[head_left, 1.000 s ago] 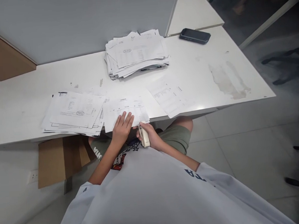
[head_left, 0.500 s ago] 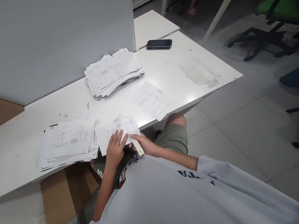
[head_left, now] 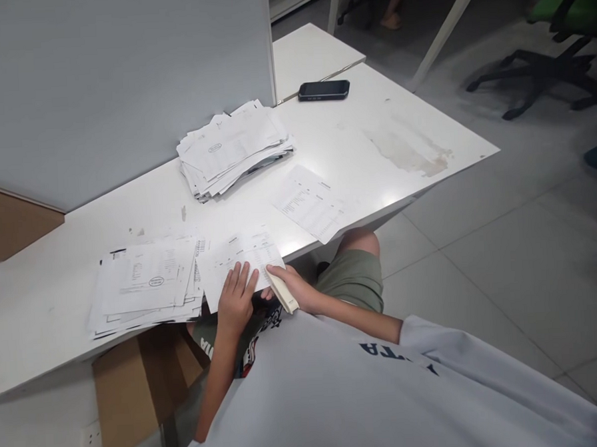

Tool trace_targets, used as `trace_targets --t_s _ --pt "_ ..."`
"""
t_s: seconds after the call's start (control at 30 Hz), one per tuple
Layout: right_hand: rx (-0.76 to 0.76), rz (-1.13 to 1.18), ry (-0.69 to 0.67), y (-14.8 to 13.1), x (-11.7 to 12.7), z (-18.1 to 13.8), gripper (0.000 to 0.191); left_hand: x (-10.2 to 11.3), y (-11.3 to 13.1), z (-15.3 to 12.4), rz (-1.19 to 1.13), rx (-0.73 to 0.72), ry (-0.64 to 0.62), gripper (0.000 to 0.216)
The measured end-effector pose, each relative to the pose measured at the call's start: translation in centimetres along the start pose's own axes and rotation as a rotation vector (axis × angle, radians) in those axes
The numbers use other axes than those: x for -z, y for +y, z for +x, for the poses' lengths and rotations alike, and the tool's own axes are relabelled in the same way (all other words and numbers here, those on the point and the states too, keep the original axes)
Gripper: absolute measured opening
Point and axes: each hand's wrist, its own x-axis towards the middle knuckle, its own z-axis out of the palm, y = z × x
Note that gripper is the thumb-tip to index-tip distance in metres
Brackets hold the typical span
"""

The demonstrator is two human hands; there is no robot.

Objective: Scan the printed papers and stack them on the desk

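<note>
My left hand (head_left: 235,299) lies flat with fingers stretched on a printed sheet of paper (head_left: 240,248) at the table's front edge. In my right hand (head_left: 298,289) is a long cream stapler (head_left: 283,291), thumb on its top, its far end at the sheet's near right corner. Whether the paper sits between its jaws I cannot tell. Left of that sheet lies a loose stack of papers (head_left: 146,275), its top page marked with an oval stamp. Another single printed sheet (head_left: 310,203) rests to the right.
A thicker pile of papers (head_left: 232,147) stands against the grey partition (head_left: 121,79). A black phone (head_left: 323,91) lies farther back on the white table (head_left: 354,140). Cardboard (head_left: 127,399) is under the table. An office chair (head_left: 541,71) and a person's foot (head_left: 392,21) are beyond.
The whole view has shifted slightly, so things sit a little farther right. Both hands, the sheet and the stapler keep nearly the same places relative to each other.
</note>
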Motion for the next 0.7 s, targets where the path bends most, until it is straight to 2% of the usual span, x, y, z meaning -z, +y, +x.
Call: trace_targets --t_s 0.2,0.4,0.53,0.63,0.7 --pt "0.069 -0.059 -0.082 -0.2 0.1 0.0 0.048 1.1 -1.5 0.3 0.033 -0.011 0.045 0.080" --pt "0.157 -0.070 -0.103 -1.1 0.2 -1.0 0.044 3.0 -2.9 1.0 0.055 -0.050 0.037 0.083" --pt "0.210 -0.054 -0.113 -1.4 0.2 -1.5 0.042 3.4 -3.3 1.7 0.044 -0.117 0.067 0.078" --pt "0.219 -0.030 -0.097 -1.4 1.2 -1.7 0.043 2.8 -5.2 4.3 0.033 -0.194 0.129 0.068" --pt "0.225 -0.026 -0.068 -1.4 2.8 -2.2 0.042 2.1 -7.6 7.9 0.044 -0.203 0.204 0.062"
